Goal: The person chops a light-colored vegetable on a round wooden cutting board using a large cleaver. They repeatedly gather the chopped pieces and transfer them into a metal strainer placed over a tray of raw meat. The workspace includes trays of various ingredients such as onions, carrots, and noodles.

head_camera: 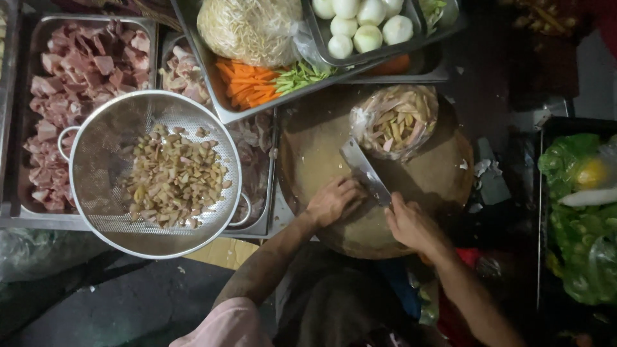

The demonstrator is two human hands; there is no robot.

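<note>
Right hand: my right hand (411, 223) is wrapped around the handle of the cleaver (364, 171), fingers closed tight on it.
Cleaver: its broad blade lies flat and slanted on the round wooden chopping board (443, 173), tip pointing away from me toward the bag.
Left hand: my left hand (334, 200) rests on the board just beside the blade, fingers curled down against the wood (whether anything sits under them I cannot tell).
Bag: a clear plastic bag of pale sliced pieces (395, 121) sits at the far side of the board, near the blade's tip.
Colander: a metal mesh colander (103, 154) stands to my left, well apart from the board, holding a heap of chopped yellowish bits (173, 178).
Meat trays: under and beside the colander are steel trays of raw pink meat chunks (77, 71).
Vegetables: farther off, a tray carries carrot sticks (247, 82), green strips and a bag of bean sprouts (249, 29); peeled white onions (360, 22) fill the next tray.
Right edge: green plastic bags (578, 218) lie in the dim corner.
</note>
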